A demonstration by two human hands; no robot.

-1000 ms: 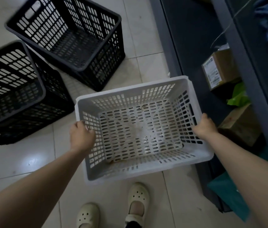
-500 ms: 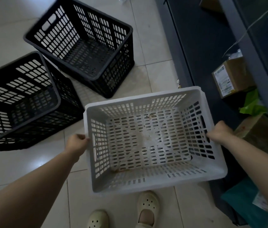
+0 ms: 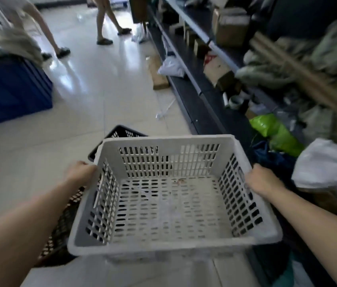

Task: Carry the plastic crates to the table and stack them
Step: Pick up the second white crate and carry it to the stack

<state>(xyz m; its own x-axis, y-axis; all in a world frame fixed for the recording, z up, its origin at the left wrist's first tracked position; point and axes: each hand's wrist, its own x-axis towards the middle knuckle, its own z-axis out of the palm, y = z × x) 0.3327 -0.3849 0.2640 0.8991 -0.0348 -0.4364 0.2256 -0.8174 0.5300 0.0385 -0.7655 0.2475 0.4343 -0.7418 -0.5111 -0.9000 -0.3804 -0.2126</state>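
Head view: left hand [image 3: 80, 175] and right hand [image 3: 261, 180] grip white crate [image 3: 169, 206] between them.

White slotted crate [image 3: 169, 206]; black slotted crate [image 3: 122, 131]; blue bin [image 3: 12, 92]; green bag [image 3: 275, 131]; pale glossy floor tiles [image 3: 101, 83]

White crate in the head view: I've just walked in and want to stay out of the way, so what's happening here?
A person carries the empty white plastic crate, left grip on its left rim, right grip on its right rim, lifted above the tiled floor. A black crate sits on the floor just beyond it. Cluttered shelving runs along the right, and two other people walk further ahead.
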